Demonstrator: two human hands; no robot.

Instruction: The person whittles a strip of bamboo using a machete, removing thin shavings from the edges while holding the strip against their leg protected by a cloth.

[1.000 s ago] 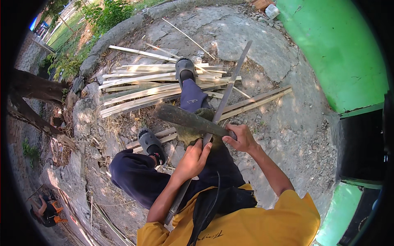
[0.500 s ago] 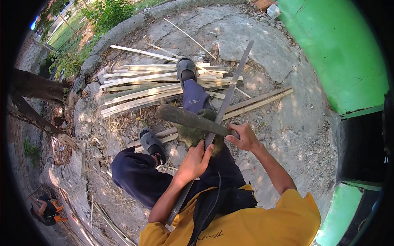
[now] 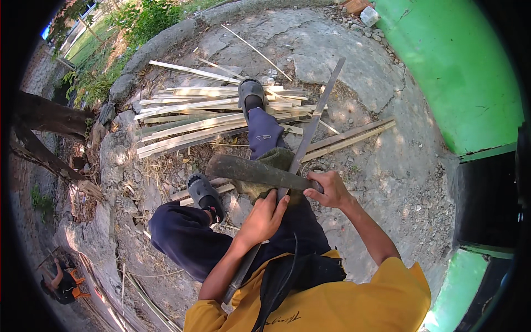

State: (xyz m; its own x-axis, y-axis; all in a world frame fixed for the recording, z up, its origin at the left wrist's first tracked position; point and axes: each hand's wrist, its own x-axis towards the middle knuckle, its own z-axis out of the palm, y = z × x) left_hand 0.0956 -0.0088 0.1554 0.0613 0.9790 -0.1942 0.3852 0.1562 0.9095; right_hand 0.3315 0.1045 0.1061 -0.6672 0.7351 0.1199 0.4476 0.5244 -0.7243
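My right hand [image 3: 329, 190] is closed around the handle end of a machete [image 3: 251, 171], its broad dark blade reaching left across my raised thigh. Under the blade runs a long greyish strip [image 3: 322, 105], likely bamboo, slanting from beside my left forearm up to the far right. My left hand [image 3: 264, 219] grips this strip just below the crossing, thumb and fingers pressed on it. A dark green cloth pad [image 3: 276, 159] lies over my leg beneath the strip and blade. The blade hides part of the pad, and my fist covers the handle.
Many pale split strips [image 3: 191, 124] lie on the ground under my outstretched foot. Two longer strips [image 3: 351, 138] lie to the right. A tree trunk [image 3: 52, 119] stands left, a green wall [image 3: 459, 72] right. Another person [image 3: 61, 285] sits at the lower left.
The machete blade has turned, showing more of its broad face. My right hand has shifted slightly right and down. The strip's far end has moved slightly right.
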